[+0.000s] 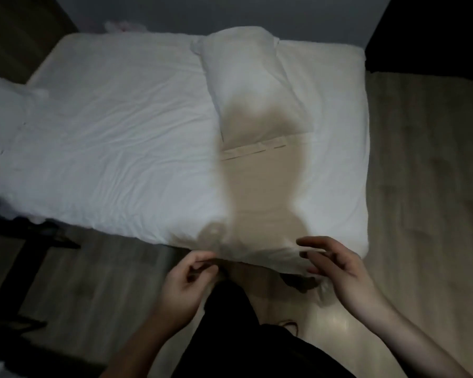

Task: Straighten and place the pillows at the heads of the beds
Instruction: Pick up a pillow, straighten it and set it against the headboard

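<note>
A white pillow (253, 85) lies lengthwise on the right part of the white bed (115, 137), its open flap end pointing toward me. My shadow falls across it. My left hand (186, 285) hovers at the bed's near edge with fingers curled and nothing clearly in them. My right hand (336, 266) is at the same edge further right, fingers spread, touching or just off the sheet. A second white pillow or bedding bundle (3, 113) shows at the far left edge.
Wood floor (426, 186) runs to the right of the bed and beneath me. A dark frame or furniture piece (25, 241) stands at the lower left. A grey wall (202, 12) backs the bed, with a dark panel (432, 31) at the upper right.
</note>
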Available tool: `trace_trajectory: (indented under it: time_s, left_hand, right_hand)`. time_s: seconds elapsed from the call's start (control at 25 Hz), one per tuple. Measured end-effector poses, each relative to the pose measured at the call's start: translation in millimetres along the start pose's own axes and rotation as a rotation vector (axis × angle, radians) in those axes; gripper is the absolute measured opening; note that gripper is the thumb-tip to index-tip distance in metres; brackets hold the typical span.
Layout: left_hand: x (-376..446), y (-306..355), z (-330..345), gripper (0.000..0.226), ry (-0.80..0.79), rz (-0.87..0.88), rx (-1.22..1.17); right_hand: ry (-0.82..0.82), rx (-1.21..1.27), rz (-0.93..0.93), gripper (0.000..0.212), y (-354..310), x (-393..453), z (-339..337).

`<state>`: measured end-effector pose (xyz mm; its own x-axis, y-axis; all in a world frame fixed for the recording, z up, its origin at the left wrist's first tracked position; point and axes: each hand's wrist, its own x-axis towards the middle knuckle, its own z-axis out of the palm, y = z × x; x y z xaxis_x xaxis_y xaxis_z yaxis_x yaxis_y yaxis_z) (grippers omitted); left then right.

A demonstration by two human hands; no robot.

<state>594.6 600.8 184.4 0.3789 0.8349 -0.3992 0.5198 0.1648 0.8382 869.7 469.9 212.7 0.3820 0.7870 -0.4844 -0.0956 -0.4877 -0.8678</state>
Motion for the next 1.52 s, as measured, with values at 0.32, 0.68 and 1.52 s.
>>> trace_trajectory:
  time_s: [0.32,0.68,1.52]
  left_hand:
    - [41,45,88,0.018,-0.004,-0.124,-0.072]
    - [142,148,193,0.016,0.043,-0.065,-0.1]
    - [168,341,499,0.019,0.65,-0.531,-0.35]
  right_hand:
    - [-0.061,-0.056,0.012,0.028,-11,47,-88]
    - [-0.042,-0.087,0.051,0.025,-20,119,-233]
    - [-0.789,-0.325,-0.006,0.021,-151,404,-498]
